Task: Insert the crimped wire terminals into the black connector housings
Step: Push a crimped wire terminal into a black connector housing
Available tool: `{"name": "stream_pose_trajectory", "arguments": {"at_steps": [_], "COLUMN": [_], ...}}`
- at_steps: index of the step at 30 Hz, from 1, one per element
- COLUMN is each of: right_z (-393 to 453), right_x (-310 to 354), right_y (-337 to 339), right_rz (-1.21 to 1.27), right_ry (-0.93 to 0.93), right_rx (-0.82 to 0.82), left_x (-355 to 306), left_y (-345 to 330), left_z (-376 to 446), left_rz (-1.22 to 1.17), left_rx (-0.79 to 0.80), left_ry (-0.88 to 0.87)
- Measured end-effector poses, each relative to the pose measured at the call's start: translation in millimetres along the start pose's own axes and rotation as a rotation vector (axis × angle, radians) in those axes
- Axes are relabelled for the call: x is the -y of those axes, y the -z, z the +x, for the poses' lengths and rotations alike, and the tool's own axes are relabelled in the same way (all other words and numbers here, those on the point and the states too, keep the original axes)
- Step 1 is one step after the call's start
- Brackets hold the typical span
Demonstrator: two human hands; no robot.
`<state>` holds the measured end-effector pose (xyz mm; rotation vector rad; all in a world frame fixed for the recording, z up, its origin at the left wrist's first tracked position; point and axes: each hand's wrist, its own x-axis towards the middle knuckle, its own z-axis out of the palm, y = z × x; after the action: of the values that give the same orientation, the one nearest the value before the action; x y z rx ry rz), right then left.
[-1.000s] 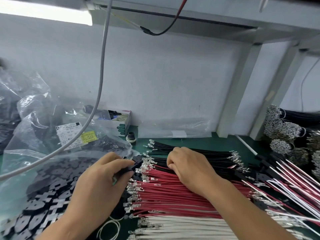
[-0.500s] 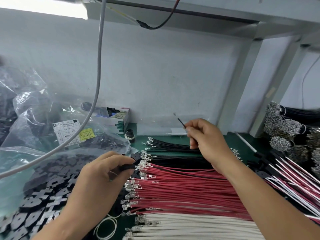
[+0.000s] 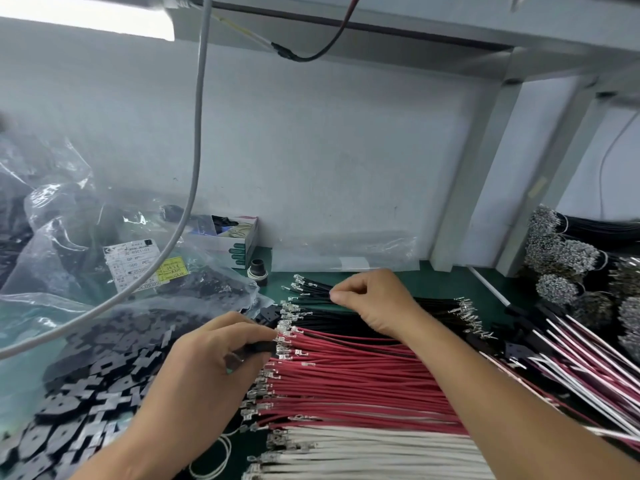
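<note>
1. Your left hand (image 3: 207, 362) has its fingers curled round a small black housing (image 3: 258, 347), held at the terminal end of the red wires (image 3: 363, 382).
2. Your right hand (image 3: 372, 304) pinches thumb against fingertip over the black wires (image 3: 346, 317) at the far edge of the spread. It seems to have one wire between them, though the strand itself is too thin to make out.
3. More housings (image 3: 104, 393) lie heaped in the open bag on your left, and the white wires (image 3: 381, 452) lie nearest you.
4. Expect the wire to be light and limp, so it will likely droop if held far back. Take it on the insulation just behind the terminals (image 3: 287, 310), close enough to steer the tip.
5. The crimped metal looks thin and probably bends easily, so do not squeeze it.
6. The housing appears rigid and smooth. Grip its sides and keep the cavity facing the wire.
</note>
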<state>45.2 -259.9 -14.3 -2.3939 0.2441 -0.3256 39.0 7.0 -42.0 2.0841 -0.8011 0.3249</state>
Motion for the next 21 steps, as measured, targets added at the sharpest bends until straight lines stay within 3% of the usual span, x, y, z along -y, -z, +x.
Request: {"name": "stream_pose_trajectory", "arguments": {"at_steps": [4, 6, 10, 19, 21], "right_z": [2.3, 2.3, 1.8, 4.8, 3.9], "right_x": [-14.1, -15.9, -15.3, -26.1, -23.0], "right_y": [-12.3, -13.3, -9.5, -8.2, -3.0], "right_rz": [-0.368, -0.356, -0.464, -0.544, -0.551], "right_ry": [-0.059, -0.054, 0.065, -0.069, -0.037], "right_rx": [-0.027, -0.053, -0.256, -0.165, -0.226], "left_x": [-1.5, -2.3, -5.1, -9.1, -10.4], "left_y": [-0.2, 0.5, 1.5, 1.6, 1.2], "left_z": [-1.0, -1.3, -1.8, -0.2, -0.3], "left_rz": [-0.004, -0.006, -0.005, -0.016, -0.036], "left_rx": [-0.002, -0.013, -0.031, -0.063, -0.077], "left_ry": [-0.016, -0.021, -0.024, -0.014, 0.012]}}
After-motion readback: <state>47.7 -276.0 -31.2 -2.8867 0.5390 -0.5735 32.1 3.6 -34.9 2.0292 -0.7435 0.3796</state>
